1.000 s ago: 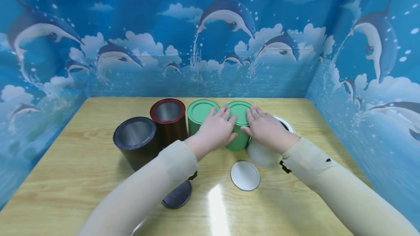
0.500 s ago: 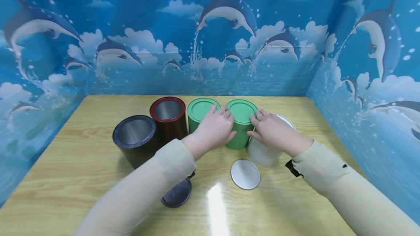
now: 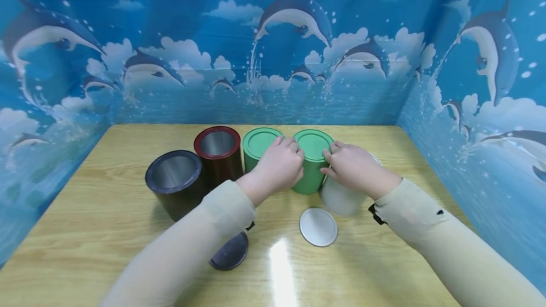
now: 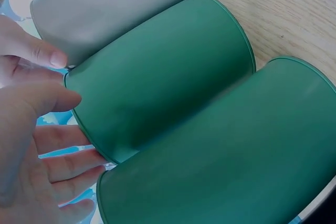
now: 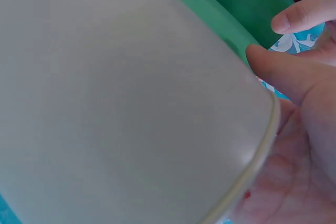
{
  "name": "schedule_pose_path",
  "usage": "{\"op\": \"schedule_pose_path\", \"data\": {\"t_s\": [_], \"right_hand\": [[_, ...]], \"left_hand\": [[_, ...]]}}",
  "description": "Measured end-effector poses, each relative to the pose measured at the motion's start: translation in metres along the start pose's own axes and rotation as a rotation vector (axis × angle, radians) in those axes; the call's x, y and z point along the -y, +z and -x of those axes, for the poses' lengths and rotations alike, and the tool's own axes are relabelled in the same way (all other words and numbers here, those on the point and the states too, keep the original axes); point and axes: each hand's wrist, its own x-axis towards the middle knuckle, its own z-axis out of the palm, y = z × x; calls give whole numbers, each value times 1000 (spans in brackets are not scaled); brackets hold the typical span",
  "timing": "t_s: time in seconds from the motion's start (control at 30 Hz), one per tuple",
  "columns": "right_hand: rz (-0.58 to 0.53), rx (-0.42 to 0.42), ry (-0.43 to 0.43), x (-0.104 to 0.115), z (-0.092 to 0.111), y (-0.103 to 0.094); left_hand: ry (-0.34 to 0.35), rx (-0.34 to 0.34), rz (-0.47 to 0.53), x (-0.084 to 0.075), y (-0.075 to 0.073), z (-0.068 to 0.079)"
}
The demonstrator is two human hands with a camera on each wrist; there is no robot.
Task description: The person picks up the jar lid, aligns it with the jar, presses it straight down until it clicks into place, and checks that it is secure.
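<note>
Two green lidded cans stand side by side at mid-table, the left can (image 3: 250,162) and the right can (image 3: 308,180). My left hand (image 3: 278,167) holds the left edge of the right can's green lid (image 3: 314,145); its thumb (image 4: 63,99) meets the can's side near the rim. From the other side my right hand (image 3: 353,167) holds the same lid's edge, its thumb (image 5: 278,69) against the green can. Some fingertips are hidden behind the rims. A white can (image 3: 340,198) stands against the green can, partly under my right hand.
An open dark red can (image 3: 223,167) and an open black can (image 3: 181,198) stand on the left. A loose white lid (image 3: 318,227) and a dark lid (image 3: 230,251), partly behind my left sleeve, lie in front. A dolphin-print curtain (image 3: 192,94) encloses the wooden table (image 3: 85,212).
The right hand has slid from the top of the right green lid to its right edge. The left hand's fingers have bent closer to the lid's left edge. The cans stay put.
</note>
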Motion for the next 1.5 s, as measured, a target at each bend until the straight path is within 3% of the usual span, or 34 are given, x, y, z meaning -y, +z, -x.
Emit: {"op": "schedule_pose_path", "data": {"t_s": [0.27, 0.83, 1.07, 1.27, 1.5], "right_hand": [[38, -69, -17, 0, 0, 2], [34, -73, -21, 2, -1, 3], [-54, -5, 26, -2, 9, 7], [-86, -50, 6, 0, 17, 17], [-152, -74, -19, -3, 14, 15]], "left_hand": [[11, -12, 4, 2, 0, 0], [4, -32, 40, 4, 4, 6], [-30, 6, 31, 1, 4, 4], [-49, 118, 61, -2, 9, 10], [-12, 148, 80, 1, 5, 11]]}}
